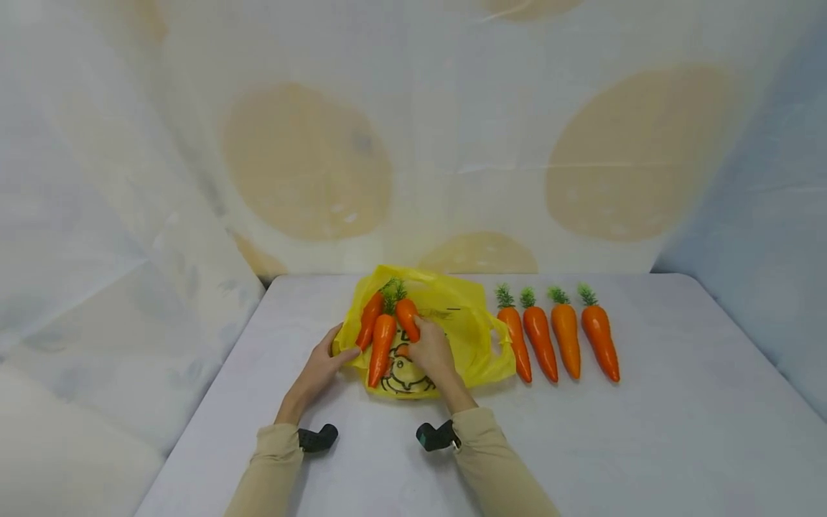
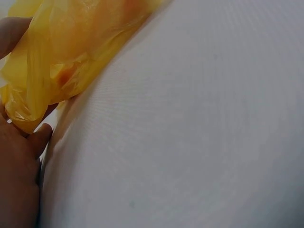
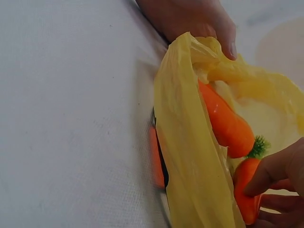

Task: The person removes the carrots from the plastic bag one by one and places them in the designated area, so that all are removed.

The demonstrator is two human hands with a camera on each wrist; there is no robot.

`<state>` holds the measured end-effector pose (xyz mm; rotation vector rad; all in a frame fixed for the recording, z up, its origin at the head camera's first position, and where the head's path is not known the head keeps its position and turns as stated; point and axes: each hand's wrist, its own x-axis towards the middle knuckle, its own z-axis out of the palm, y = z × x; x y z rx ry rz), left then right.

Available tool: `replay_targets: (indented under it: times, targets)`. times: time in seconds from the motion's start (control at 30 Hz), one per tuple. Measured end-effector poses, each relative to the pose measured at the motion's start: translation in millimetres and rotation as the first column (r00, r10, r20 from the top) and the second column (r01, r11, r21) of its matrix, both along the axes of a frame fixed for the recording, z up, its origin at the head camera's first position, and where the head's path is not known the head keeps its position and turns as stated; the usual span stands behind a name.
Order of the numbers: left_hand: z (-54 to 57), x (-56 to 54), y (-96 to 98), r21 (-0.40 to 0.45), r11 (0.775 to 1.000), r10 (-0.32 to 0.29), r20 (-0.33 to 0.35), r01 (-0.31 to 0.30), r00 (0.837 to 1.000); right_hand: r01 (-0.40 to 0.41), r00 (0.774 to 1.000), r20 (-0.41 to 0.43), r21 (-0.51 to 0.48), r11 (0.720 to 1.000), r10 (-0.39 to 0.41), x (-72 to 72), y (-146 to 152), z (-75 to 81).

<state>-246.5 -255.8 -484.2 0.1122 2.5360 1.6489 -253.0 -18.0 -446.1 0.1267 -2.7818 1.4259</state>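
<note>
A yellow plastic bag (image 1: 468, 341) lies on its side with its mouth open toward me, a dark cartoon print showing on it. My left hand (image 1: 321, 362) grips the bag's left edge, thumb over the rim. Inside the mouth, my right hand (image 1: 434, 352) pinches a smooth orange carrot (image 1: 406, 316) with a green top. Beside that one are a front carrot (image 1: 382, 343) and a left carrot (image 1: 370, 316). In the right wrist view, thumb and fingers press around the held carrot (image 3: 244, 183). The left wrist view shows the bag's outside (image 2: 90, 42), with orange showing through.
Several carrots stand in a row right of the bag, tops pointing away; the nearest carrot (image 1: 515, 341) lies close to the bag's handle. The white table (image 1: 646, 445) meets a pale patterned cloth (image 1: 465, 143) behind it, and more cloth hangs at both sides.
</note>
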Motion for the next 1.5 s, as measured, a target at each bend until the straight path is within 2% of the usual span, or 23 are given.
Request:
replay_targets:
  times: [0.2, 0.37, 0.73, 1.1, 1.37, 1.5]
  targets:
    - [-0.9, -1.6, -0.8, -0.004, 1.0, 0.004, 0.006, -0.003, 1.0, -0.002, 1.0, 0.022, -0.049, 0.999, 0.003, 5.1, 5, 6.4]
    - [-0.6, -3.0, 1.1, 0.001, 1.0, 0.004, 0.006, -0.004, 1.0, -0.034, 0.999, 0.002, -0.087, 0.996, 0.035, 9.6, 14, 11.9]
    - [-0.9, -6.6, 3.9, 0.012, 1.0, 0.008, 0.044, -0.009, 0.999, -0.012, 1.0, -0.025, -0.065, 0.998, 0.011, 16.3, 32, 14.4]
    - [-1.3, -5.7, 4.6, -0.013, 1.0, 0.025, 0.023, -0.025, 0.999, -0.029, 0.996, -0.081, -0.047, 0.998, 0.025, 20.9, 43, 19.6]
    - [-1.7, -5.6, 4.6, -0.009, 1.0, 0.019, 0.024, -0.019, 1.0, -0.027, 0.996, -0.088, -0.087, 0.996, 0.02, 25.5, 51, 23.4]
    - [-0.4, -4.7, 5.2, 0.0, 1.0, 0.018, 0.023, -0.018, 1.0, -0.022, 0.999, -0.047, -0.164, 0.986, 0.015, 28.1, 55, 26.1]
